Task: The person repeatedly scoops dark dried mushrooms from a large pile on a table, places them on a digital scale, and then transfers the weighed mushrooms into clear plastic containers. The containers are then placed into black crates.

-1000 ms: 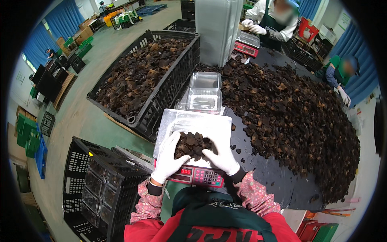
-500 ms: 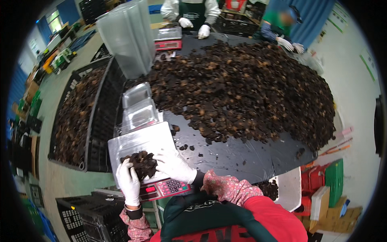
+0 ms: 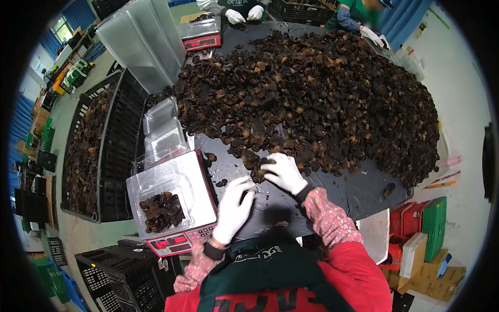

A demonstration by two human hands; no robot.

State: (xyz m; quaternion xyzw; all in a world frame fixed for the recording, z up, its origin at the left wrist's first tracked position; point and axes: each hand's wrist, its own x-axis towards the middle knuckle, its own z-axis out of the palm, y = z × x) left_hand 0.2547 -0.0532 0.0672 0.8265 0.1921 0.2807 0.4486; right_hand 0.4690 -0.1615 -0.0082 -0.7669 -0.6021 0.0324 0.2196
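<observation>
My gloved right hand [image 3: 286, 175] is at the near edge of a big heap of dark brown wood ear mushrooms [image 3: 312, 104], its fingers curled round a few pieces. Just left of it, my gloved left hand [image 3: 234, 209] hovers low over the black table, thumb apart from the fingers, and nothing shows in it. A clear plastic tray [image 3: 179, 179] lies on the steel plate of a red digital scale [image 3: 200, 231]. Inside that tray sits a small clump of wood ear mushrooms [image 3: 162, 210], with neither hand on it.
More clear trays [image 3: 165, 136] lie behind the scale, below tall stacks of clear containers [image 3: 143, 47]. To the left stands a black crate [image 3: 106, 151] full of mushrooms. Two people work across the table, one near a second red scale [image 3: 202, 40]. Stray pieces dot the black table [image 3: 332, 197].
Both hands have left the clump in the tray and moved right to the heap's near edge. The clump stays in the tray on the scale. The whole view has shifted slightly.
</observation>
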